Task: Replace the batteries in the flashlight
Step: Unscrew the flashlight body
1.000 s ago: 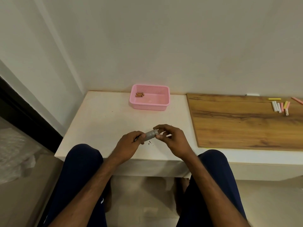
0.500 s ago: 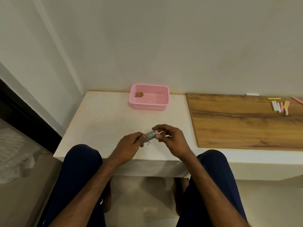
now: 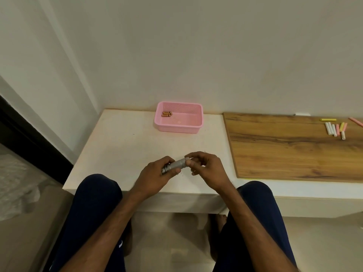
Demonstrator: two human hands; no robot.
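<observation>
- A seated person holds a small grey metal cylindrical flashlight (image 3: 176, 166) in both hands, just above the near edge of a low white table (image 3: 121, 146).
- The left hand (image 3: 155, 174) is wrapped round the darker, ringed end of the flashlight, with its fingers curled over the barrel and the thumb underneath.
- The right hand (image 3: 208, 169) pinches the other end between thumb and forefinger, its remaining fingers loosely curled below. Those fingertips hide the tip, so whether a cap or a battery sits there cannot be told.
- The flashlight lies nearly level, tilted slightly up toward the right hand.
- A pink perforated plastic basket (image 3: 176, 128) stands at the back of the table against the pale wall (image 3: 196, 55), well apart from the hands. A few copper-coloured batteries (image 3: 166, 114) lie together in its far left corner.
- A brown wood-grain board (image 3: 284, 154) rests on the surface to the right of the basket. At its far right end, white, pink and yellow chalk sticks (image 3: 335, 128) lie side by side, with a single yellow one just behind them.
- Nothing lies on the table between the hands and the basket.
- Knees in dark blue trousers (image 3: 94, 203) frame the forearms, and a beige tiled floor (image 3: 176, 242) shows below.
</observation>
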